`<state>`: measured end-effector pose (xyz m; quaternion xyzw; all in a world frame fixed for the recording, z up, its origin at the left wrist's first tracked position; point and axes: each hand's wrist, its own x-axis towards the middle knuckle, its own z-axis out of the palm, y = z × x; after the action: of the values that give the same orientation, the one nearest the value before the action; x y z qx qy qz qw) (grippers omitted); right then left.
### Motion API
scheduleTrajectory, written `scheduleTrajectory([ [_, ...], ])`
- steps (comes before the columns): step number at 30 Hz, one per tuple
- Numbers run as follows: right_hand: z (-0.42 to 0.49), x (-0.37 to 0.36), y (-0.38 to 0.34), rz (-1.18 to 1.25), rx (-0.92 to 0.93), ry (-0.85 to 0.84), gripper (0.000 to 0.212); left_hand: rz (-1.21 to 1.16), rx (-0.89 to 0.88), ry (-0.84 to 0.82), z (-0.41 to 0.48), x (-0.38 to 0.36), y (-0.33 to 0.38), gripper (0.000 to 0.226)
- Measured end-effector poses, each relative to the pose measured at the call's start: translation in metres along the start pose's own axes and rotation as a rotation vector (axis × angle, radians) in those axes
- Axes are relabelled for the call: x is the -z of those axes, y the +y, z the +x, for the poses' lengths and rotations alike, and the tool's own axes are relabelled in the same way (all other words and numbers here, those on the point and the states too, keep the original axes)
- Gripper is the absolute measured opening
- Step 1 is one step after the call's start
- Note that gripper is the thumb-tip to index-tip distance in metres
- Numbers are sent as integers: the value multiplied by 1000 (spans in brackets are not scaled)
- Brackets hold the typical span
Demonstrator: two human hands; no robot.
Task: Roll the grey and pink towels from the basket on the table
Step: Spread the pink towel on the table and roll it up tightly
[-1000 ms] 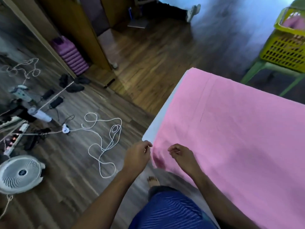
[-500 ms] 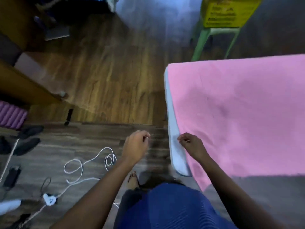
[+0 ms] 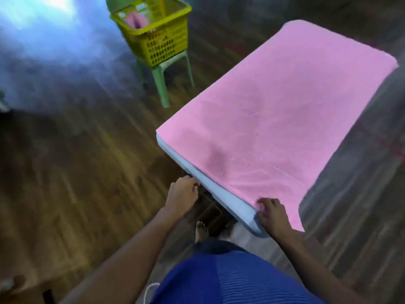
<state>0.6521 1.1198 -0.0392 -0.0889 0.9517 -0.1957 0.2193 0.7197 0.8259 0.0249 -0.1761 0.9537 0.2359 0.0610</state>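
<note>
A pink towel (image 3: 285, 110) lies spread flat over a white table (image 3: 219, 191) and covers nearly all of its top. My right hand (image 3: 270, 213) is at the towel's near corner, fingers curled and pinching the cloth at the table's corner. My left hand (image 3: 183, 190) hovers just left of the table's edge, off the towel, with its fingers loosely curled and nothing in them. A yellow basket (image 3: 162, 40) stands at the back left with another pink towel (image 3: 137, 19) inside. No grey towel shows.
The basket sits on a green plastic stool (image 3: 163, 84) on the wooden floor, left of the table's far end. My bare foot (image 3: 200, 229) is under the table's near corner. A white cord (image 3: 149, 290) lies by my leg.
My left hand let go of the towel's edge and came off the table. My right hand slid along the edge to the near corner. The view swung right, so the basket now shows.
</note>
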Motion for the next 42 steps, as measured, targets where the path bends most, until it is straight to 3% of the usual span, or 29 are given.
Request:
scheduleTrajectory([
  [5,-5,-17,-14,1,-108,216,25,174,-144,-67,71,15,-20,25],
  [13,-14,-33,-38,-231,-299,308,37,402,-334,-111,151,36,-66,32],
  [17,-10,-35,-44,-232,-351,319,40,450,-498,-178,182,39,-89,36],
  [25,-17,-48,-70,-115,-523,316,21,431,-957,-309,231,56,-133,52],
  [30,-31,-66,-82,-86,-597,302,19,489,-963,-256,247,61,-149,54],
  [33,-38,-72,-86,-44,-549,306,16,499,-866,-205,252,60,-155,49],
  [38,-55,-71,-73,-56,-508,373,30,574,-815,-172,246,64,-157,55],
  [42,-59,-69,-66,-2,-500,429,21,606,-793,-167,246,64,-157,55],
])
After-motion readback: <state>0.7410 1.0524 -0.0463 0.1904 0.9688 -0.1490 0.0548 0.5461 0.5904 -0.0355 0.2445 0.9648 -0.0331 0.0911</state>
